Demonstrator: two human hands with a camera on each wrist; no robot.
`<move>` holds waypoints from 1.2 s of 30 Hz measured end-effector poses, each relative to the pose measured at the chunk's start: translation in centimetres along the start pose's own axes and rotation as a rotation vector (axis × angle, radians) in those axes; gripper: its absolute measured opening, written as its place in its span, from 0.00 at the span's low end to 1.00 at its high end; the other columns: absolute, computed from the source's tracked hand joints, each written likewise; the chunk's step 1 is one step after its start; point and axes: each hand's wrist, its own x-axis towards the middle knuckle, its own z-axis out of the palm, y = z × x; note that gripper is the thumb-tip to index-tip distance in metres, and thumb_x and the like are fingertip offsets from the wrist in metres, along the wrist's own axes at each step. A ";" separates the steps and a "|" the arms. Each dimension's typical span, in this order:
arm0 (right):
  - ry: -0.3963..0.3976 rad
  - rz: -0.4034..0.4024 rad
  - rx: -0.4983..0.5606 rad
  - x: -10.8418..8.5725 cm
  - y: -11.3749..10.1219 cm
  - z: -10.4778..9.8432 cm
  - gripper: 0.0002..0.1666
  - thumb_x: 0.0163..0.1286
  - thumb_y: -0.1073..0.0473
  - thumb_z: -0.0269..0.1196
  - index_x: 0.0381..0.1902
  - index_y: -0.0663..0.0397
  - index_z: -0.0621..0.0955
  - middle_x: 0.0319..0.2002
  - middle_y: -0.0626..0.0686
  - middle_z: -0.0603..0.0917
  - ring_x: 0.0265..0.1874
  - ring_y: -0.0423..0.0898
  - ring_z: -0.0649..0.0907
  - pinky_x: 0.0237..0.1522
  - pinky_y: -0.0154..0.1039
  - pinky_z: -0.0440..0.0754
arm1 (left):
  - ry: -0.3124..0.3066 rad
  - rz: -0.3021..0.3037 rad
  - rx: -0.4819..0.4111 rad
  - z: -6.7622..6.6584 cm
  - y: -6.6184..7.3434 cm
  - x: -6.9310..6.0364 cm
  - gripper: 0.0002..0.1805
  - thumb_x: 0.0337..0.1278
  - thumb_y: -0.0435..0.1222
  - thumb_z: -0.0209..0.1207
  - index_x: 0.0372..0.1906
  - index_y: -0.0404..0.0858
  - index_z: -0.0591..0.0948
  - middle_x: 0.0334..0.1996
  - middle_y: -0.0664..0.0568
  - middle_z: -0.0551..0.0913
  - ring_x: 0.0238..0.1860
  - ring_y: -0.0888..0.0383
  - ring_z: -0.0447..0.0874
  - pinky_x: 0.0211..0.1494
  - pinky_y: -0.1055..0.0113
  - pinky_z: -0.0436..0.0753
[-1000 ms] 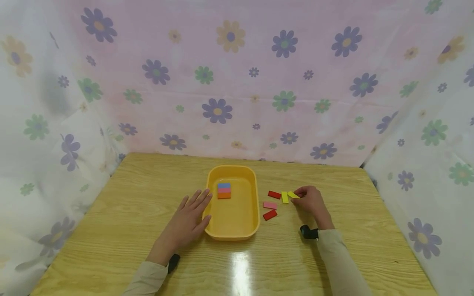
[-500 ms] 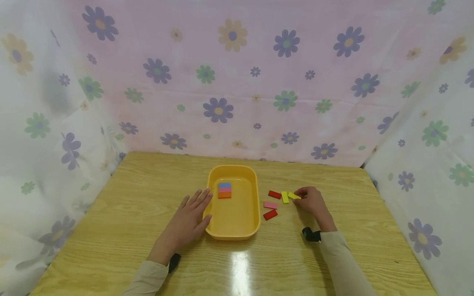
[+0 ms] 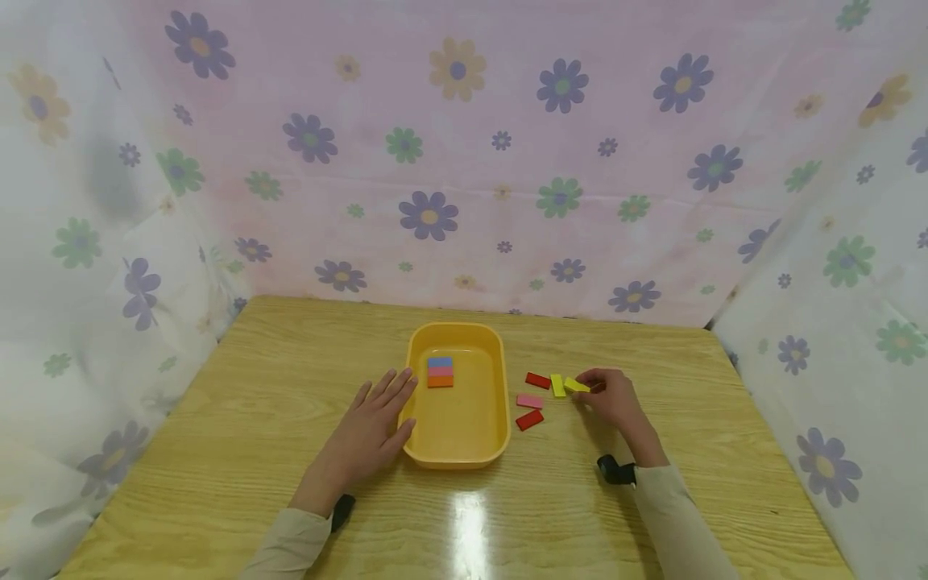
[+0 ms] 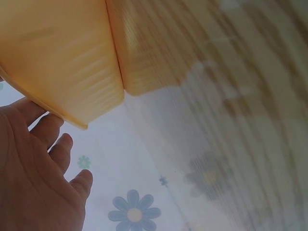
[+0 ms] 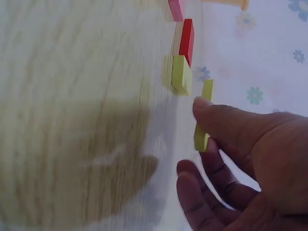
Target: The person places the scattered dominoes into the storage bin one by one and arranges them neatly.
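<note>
A yellow tray (image 3: 457,435) holds a blue block (image 3: 440,362), a pink block and an orange block (image 3: 440,382) lying side by side. My left hand (image 3: 370,427) rests on the tray's left rim with fingers spread; in the left wrist view the hand's fingertips (image 4: 50,130) touch the rim. Right of the tray, my right hand (image 3: 616,400) pinches a yellow block (image 3: 576,386) between thumb and fingers; the right wrist view shows that block (image 5: 201,138) held off the table. Just left of it lies another yellow block (image 3: 557,386), also seen in the right wrist view (image 5: 180,74).
A red block (image 3: 537,380) lies beside the loose yellow one. Nearer the front are a pink block (image 3: 529,401) and another red block (image 3: 530,420). Flower-print cloth (image 3: 493,169) hangs behind and at both sides of the wooden table (image 3: 551,515).
My right hand and wrist have shifted slightly right and toward the front, and the pinched yellow block has tilted a little. My left hand stays on the tray.
</note>
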 end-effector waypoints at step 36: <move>0.147 -0.135 0.355 -4.2 -1.4 3.0 0.14 0.61 0.71 0.72 0.46 0.64 0.89 0.47 0.63 0.88 0.41 0.45 0.86 0.41 0.25 0.83 | -0.001 -0.003 -0.017 0.0 0.1 0.0 0.35 0.76 0.46 0.53 0.80 0.38 0.60 0.80 0.48 0.59 0.81 0.44 0.52 0.80 0.38 0.51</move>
